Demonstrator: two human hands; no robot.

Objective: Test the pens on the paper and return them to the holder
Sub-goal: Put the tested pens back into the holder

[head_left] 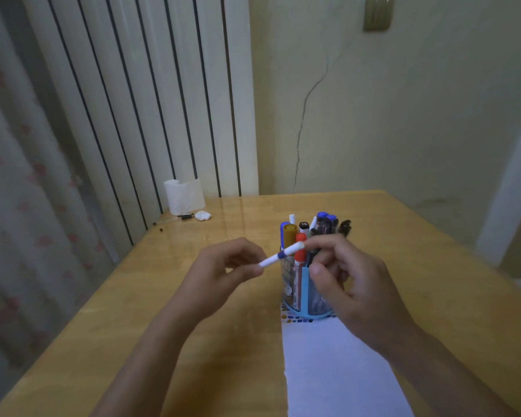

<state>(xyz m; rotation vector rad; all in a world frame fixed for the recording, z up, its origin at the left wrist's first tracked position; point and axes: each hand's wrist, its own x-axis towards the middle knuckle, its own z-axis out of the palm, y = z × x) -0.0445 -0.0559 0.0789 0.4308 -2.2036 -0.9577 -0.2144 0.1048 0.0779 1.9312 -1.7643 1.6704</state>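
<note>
Table [133, 311] w/ paper [328, 365] at near edge, holder [301, 293] full of pens standing on its far end. Both hands up just in front of holder: right hand [352, 284] pinches one end of white pen [282, 254], left hand [223, 266] pinches the other. Pen looks light, stiff, smooth plastic; prob best gripped mid-barrel near the blue band.

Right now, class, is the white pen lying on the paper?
No: both hands, left hand and right hand, hold the white pen in the air beside the holder.
</note>
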